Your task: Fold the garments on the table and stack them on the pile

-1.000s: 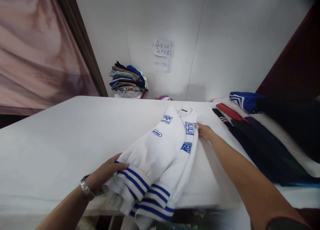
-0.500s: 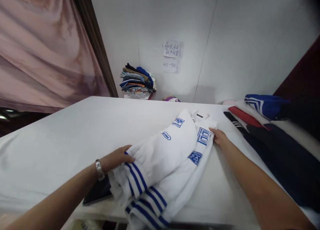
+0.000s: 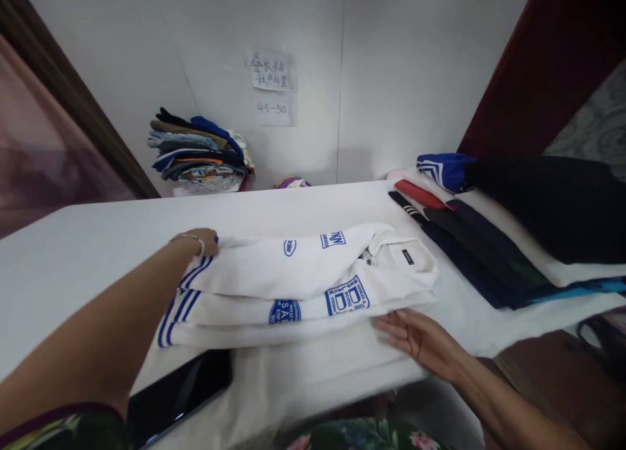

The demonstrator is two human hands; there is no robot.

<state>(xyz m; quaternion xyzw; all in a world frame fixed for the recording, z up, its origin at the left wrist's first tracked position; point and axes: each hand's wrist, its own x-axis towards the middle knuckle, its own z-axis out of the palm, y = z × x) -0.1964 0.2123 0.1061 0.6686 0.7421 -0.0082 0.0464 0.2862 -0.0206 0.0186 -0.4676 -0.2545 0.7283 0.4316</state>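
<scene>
A white long-sleeved top [image 3: 303, 267] with blue printed patches lies folded lengthwise on the white table [image 3: 107, 241]. Its collar, with a dark label, points right, and its blue-striped end points left. My left hand [image 3: 205, 241] is closed on the far corner of the striped end; its fingertips are partly hidden. At the near edge below the collar, my right hand [image 3: 415, 338] touches the fabric with its fingers stretched out. A black phone [image 3: 186, 391] rests on the table by the near left corner of the top, partly behind my left forearm.
Dark trousers [image 3: 469, 267] and other garments lie along the table's right side, with a blue striped garment [image 3: 445, 171] behind them. A stack of folded clothes [image 3: 200, 150] stands at the back left. Paper notes [image 3: 274, 72] hang on the wall.
The top has turned from slanting to lying crosswise, striped end left and collar right. My right hand has come nearer and its fingers have straightened. The view has shifted right.
</scene>
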